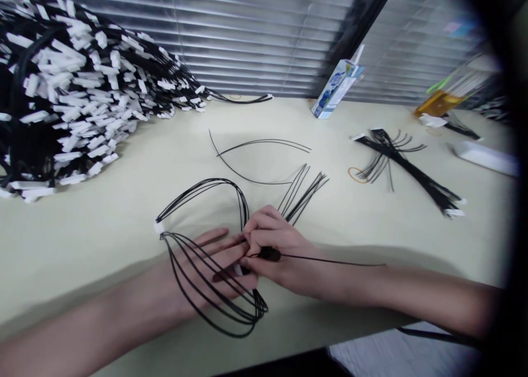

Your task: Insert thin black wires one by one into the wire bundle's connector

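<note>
My left hand (214,267) lies near the table's front edge with its fingers stretched out, and several thin black cable ties (206,239) loop over and around it. A small white clip (159,227) sits where the loops meet on the left. My right hand (276,250) is closed over the gathered ties at my left fingertips and pinches a small black piece (269,253). One black strand (330,260) trails right from it across my wrist. The free tips of the ties (303,193) fan out beyond my right hand.
A large heap of black ties with white tags (70,86) fills the far left. Loose strands (256,157) lie mid-table. A tied bundle (408,171) and an orange rubber band (357,175) lie to the right. A small carton (336,88) stands by the window blinds.
</note>
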A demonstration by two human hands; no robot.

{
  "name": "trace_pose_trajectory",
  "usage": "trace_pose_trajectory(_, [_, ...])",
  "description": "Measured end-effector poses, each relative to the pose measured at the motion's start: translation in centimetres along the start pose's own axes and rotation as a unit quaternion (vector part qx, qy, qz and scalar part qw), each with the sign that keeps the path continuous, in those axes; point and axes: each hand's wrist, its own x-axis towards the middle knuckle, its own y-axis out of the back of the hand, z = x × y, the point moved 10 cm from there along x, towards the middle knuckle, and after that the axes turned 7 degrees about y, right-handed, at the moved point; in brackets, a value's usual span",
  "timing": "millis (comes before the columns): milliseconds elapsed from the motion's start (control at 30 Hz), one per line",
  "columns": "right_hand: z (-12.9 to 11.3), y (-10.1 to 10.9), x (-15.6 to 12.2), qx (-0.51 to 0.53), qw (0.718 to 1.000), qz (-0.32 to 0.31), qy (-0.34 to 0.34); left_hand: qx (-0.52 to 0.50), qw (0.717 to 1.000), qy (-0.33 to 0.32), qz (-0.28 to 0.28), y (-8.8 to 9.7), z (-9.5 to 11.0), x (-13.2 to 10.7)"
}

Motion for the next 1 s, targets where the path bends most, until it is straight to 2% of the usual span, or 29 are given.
trace_pose_trajectory(167, [0.4, 0.1, -0.2, 0.029, 0.999, -0.001, -0.017, -0.004, 1.0, -0.011, -0.01, 0.6, 0.7, 0.8])
trace_pose_trajectory(233, [0.1, 0.3, -0.3, 0.016, 1.0, -0.01, -0.014, 0.0, 1.0, -0.013, 0.008, 0.8, 0.7, 0.9])
trace_pose_trajectory(333, [-1.1, 0.9, -0.4, -0.047, 0.998, -0.007, 0.029, 0.01, 0.999, -0.011, 0.046, 1.2, 0.8, 0.9])
trace_pose_trajectory(500, [-3.0, 1.4, -0.4, -0.147, 0.984, 0.007, 0.1, 0.027, 0.998, -0.012, 0.05, 1.4, 1.2, 1.0])
trace_pose_trajectory(733, [-3.3, 2.0, -0.2, -0.173, 0.979, 0.025, 0.109, 0.042, 0.998, -0.03, 0.041, 1.3, 1.9, 1.3])
trace_pose_trajectory(867, [-3.4, 1.9, -0.1, -0.182, 0.977, 0.015, 0.112, 0.036, 0.997, -0.033, 0.064, 1.8, 2.0, 1.2])
trace_pose_trajectory(1000, [-3.1, 2.0, 0.0, -0.165, 0.98, 0.034, 0.105, 0.035, 0.996, -0.028, 0.072, 2.1, 2.1, 1.3])
